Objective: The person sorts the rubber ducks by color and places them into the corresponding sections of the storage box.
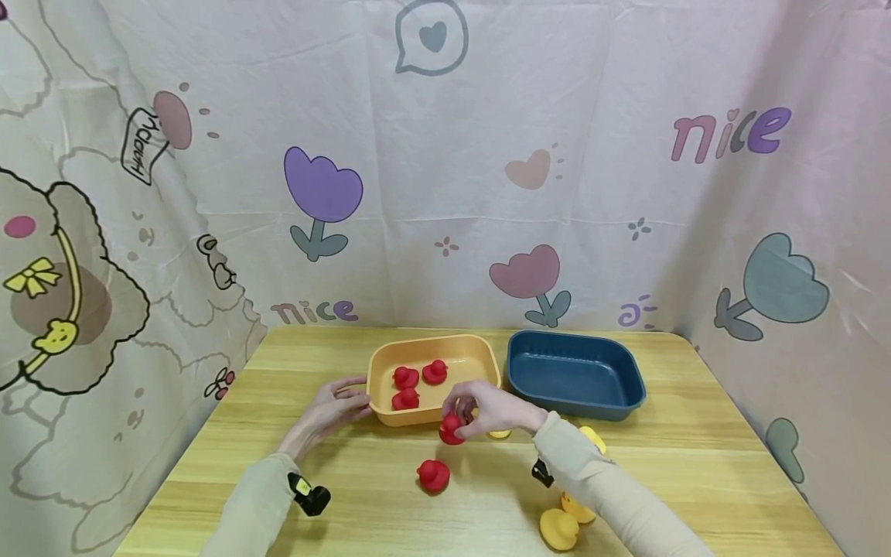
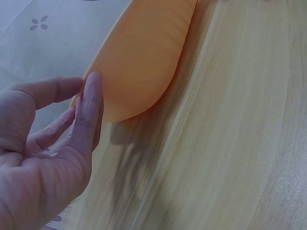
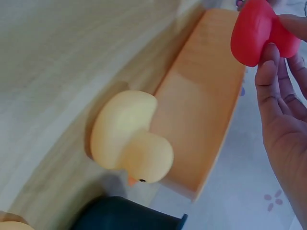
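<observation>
My right hand pinches a red rubber duck between thumb and fingers, just before the front wall of an orange-yellow bin. The held duck shows again in the right wrist view, partly covered by fingertips. Several red ducks sit in the bin's left half. At the bin's left end, my left hand touches the outer wall with extended fingers. Another red duck rests on the table closer to me. A yellow duck lies beside the bin, mostly hidden by my right hand in the head view.
A dark blue bin stands right of the orange-yellow one. More yellow ducks lie around my right forearm, some partly covered by the sleeve. The wooden table ends at a patterned cloth behind and at both sides.
</observation>
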Motion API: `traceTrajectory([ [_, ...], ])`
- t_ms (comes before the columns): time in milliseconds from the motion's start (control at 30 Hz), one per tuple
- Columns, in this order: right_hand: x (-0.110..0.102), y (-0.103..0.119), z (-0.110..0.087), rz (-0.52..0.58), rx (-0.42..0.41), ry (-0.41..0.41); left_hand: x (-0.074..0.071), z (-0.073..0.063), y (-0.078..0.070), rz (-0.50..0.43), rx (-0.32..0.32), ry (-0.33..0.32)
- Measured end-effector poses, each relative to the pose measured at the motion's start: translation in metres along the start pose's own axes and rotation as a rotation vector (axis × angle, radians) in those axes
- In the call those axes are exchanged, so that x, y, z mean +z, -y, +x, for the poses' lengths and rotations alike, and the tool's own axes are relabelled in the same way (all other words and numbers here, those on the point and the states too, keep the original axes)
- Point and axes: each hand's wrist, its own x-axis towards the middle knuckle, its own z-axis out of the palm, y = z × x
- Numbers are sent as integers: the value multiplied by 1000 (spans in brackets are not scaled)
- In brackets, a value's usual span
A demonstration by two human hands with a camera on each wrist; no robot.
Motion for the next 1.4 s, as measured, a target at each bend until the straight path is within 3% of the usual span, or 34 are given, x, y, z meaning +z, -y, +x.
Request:
traceTrajectory([
  [267,-6,-1,6,7,-34,-78,0,-1,-1,2,-1,3],
  [667,-14,0,18,-4,-21,-182,-1,0,0,10,-1,10],
  [1033,-22,-8,32,-5,34,-247,0,0,-1,16,-5,-3],
  [1400,-16,-26,42,-11,74,-296,2,0,-1,13,0,-6],
])
